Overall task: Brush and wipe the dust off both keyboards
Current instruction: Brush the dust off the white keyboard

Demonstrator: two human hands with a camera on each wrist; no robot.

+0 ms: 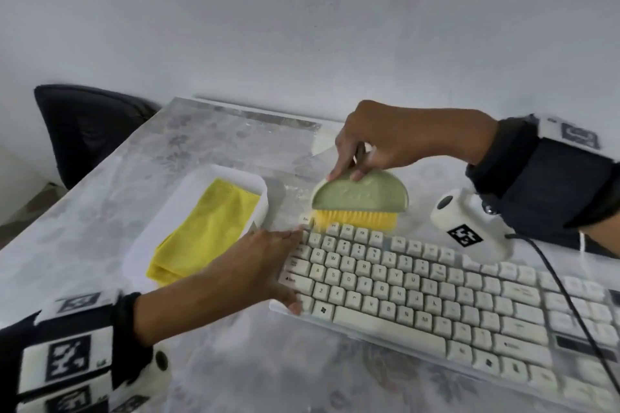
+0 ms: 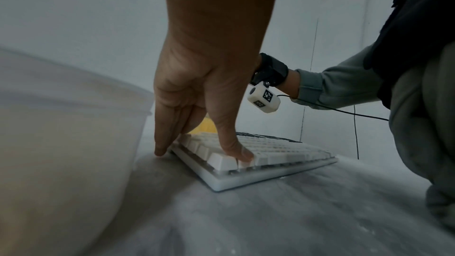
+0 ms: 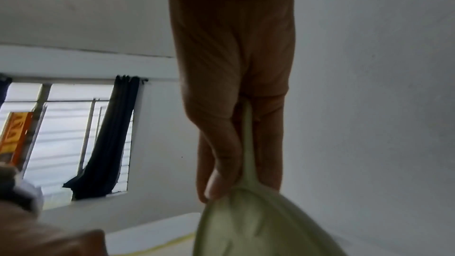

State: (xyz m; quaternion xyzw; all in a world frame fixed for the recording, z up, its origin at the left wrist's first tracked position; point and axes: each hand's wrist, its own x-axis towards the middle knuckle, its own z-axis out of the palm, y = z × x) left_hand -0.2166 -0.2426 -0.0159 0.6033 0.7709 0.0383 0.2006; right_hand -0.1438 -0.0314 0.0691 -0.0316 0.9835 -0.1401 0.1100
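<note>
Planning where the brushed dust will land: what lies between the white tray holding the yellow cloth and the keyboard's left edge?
Only the left hand, bracing the keyboard beside the tray; otherwise bare tabletop, per the head view.

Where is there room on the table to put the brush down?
Bare tabletop lies behind the white tray, toward the dark chair, and in front of the keyboard. It is crowded where the brush, both hands and the tray meet at the keyboard's far-left corner.
</note>
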